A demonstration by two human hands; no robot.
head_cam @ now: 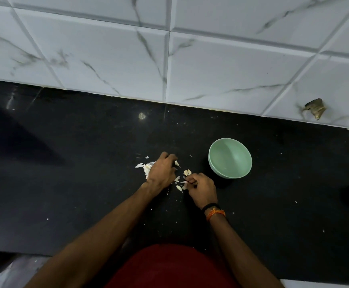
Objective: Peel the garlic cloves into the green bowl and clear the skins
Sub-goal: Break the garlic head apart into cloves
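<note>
The cloves (187, 172) are lying loose on the black counter (65, 183), scattered between the two hands at the middle of the view, and the bowl (229, 157) is sitting just beyond them at about two o'clock. The bowl is showing nothing inside, so I judge the peeling is barely getting started: no clove is in there yet.

The right hand (201, 190) is working at the five o'clock side of the cloves, its fingers (190, 181) curled and pinching a small pale bit of garlic or skin; which of the two, I cannot tell from here. The left hand (162, 170) is lying at nine o'clock from the cloves, knuckles up, its fingers (169, 157) bent down over the rest of the garlic (146, 168). Whether they are gripping it or only resting on it I cannot tell, since the palm is hiding the contact.

Thin white skins (139, 165) are already collecting beside the left hand, and tiny flecks are dotting the counter all around. So what is left, by my reckoning, is nearly everything: stripping each clove, dropping them into the bowl, then gathering the skins off the counter.

Further out, marbled white tiles (231, 69) are running along the back at twelve o'clock. A black and an orange band (215, 210) are circling the right wrist. No brand, label or writing is showing anywhere, not on the bowl, the tiles or the bands.
</note>
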